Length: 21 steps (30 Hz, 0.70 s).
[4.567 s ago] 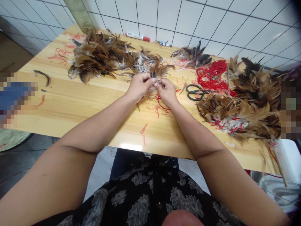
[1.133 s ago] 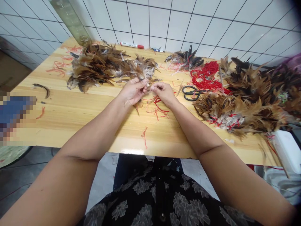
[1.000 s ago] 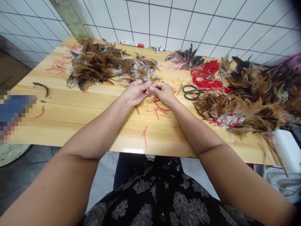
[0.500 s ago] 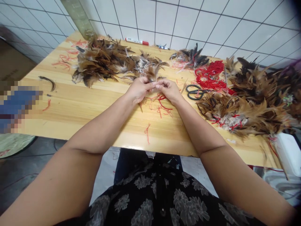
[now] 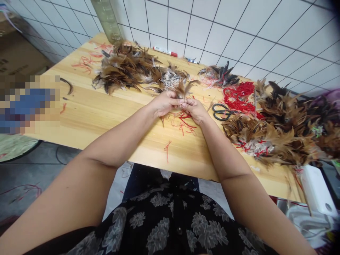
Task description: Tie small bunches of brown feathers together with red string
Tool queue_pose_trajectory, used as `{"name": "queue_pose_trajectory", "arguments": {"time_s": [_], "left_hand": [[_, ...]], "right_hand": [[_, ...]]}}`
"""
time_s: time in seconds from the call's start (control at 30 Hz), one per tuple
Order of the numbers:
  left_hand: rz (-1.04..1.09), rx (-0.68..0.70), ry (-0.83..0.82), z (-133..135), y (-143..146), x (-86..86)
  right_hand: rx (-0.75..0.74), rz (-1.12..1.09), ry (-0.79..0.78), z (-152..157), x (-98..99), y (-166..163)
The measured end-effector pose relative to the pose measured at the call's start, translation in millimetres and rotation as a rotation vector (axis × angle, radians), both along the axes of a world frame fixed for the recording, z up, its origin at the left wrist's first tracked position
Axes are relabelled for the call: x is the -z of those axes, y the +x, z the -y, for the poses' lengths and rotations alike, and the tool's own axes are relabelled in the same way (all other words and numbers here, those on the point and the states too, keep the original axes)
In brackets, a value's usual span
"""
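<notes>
My left hand [image 5: 165, 103] and my right hand [image 5: 196, 110] meet fingertip to fingertip above the wooden table [image 5: 106, 117]. Both are closed in a pinch on a small bundle of brown feathers [image 5: 184, 89] that fans up just beyond the fingers. Loose red thread [image 5: 186, 122] lies on the table right under the hands. Whether thread runs through my fingers is hidden.
A big pile of brown feathers [image 5: 124, 67] lies at the back left, tied feather bundles [image 5: 268, 138] at the right. Black scissors [image 5: 221, 112] and a heap of red cord [image 5: 239, 97] lie right of my hands. A red-capped marker [image 5: 166, 51] rests by the tiled wall.
My hands have stayed pinched together on the feather bundle with small finger shifts. The camera has tilted and moved a little, shifting the table in view.
</notes>
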<state>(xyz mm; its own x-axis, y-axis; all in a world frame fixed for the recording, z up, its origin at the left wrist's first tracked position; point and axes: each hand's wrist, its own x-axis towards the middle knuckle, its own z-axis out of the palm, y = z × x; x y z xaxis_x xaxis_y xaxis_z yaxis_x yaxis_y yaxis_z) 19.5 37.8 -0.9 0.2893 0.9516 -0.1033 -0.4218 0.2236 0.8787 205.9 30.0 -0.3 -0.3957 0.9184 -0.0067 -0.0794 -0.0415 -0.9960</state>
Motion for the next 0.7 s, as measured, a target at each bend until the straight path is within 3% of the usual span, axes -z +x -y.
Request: {"name": "queue_pose_trajectory", "arguments": {"time_s": [0.37, 0.57, 0.7], "left_hand": [[-0.056, 0.021, 0.105, 2, -3, -6.2], [-0.115, -0.101, 0.058, 8, 4, -11.4], [-0.173, -0.234, 0.152, 4, -6, -26.1]], "right_hand": [[0.041, 0.037, 0.149, -9, 25.2, -8], [0.085, 0.097, 0.26, -12, 32.4, -9], [0.132, 0.166, 0.38, -21, 43.3, -5]]}}
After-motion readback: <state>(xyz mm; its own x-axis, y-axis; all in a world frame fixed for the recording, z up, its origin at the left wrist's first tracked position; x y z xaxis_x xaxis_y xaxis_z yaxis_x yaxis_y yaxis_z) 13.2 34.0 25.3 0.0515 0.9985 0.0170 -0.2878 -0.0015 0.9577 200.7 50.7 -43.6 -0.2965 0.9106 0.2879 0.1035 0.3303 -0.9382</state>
